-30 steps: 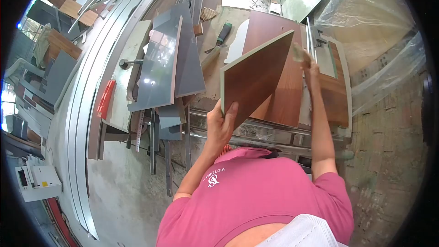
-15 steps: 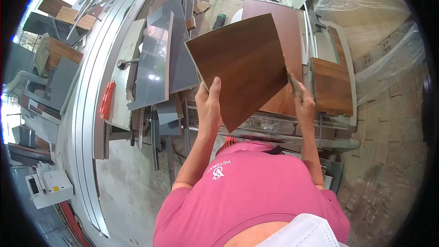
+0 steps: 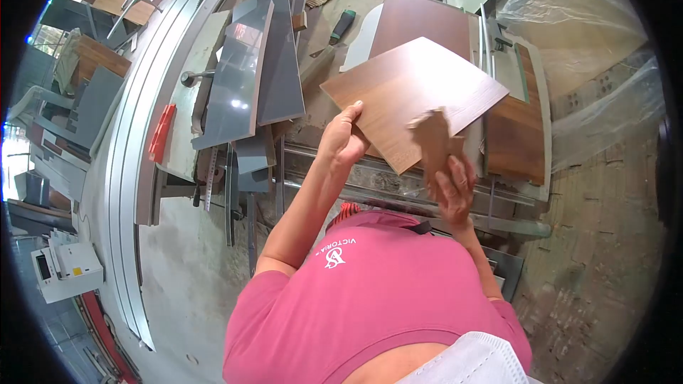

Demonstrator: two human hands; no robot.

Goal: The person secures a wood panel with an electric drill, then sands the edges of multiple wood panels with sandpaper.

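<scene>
My left hand (image 3: 344, 135) grips a wood-grain panel (image 3: 416, 89) by its left edge, thumb on the upper face. The panel is tilted, and light glares off its right part. My right hand (image 3: 456, 188) is closed around a worn, flat brown piece (image 3: 432, 141), possibly a sanding sheet or pad; I cannot tell which. That piece overlaps the panel's near edge in this view. Behind the panel, a larger reddish-brown board (image 3: 427, 25) lies on the workbench. A dark green-and-black handled tool (image 3: 343, 27) rests to its left.
Glossy grey panels (image 3: 238, 85) are stacked left of my hands. A red clamp-like piece (image 3: 162, 134) sits farther left, beside long metal rails (image 3: 128, 171). Another wood-grain board (image 3: 516, 139) lies to the right, near plastic sheeting (image 3: 569, 0).
The panel has turned and tipped flatter, so its face now catches the light. My right hand has moved left and nearer my body, bringing the brown piece across the panel's near edge.
</scene>
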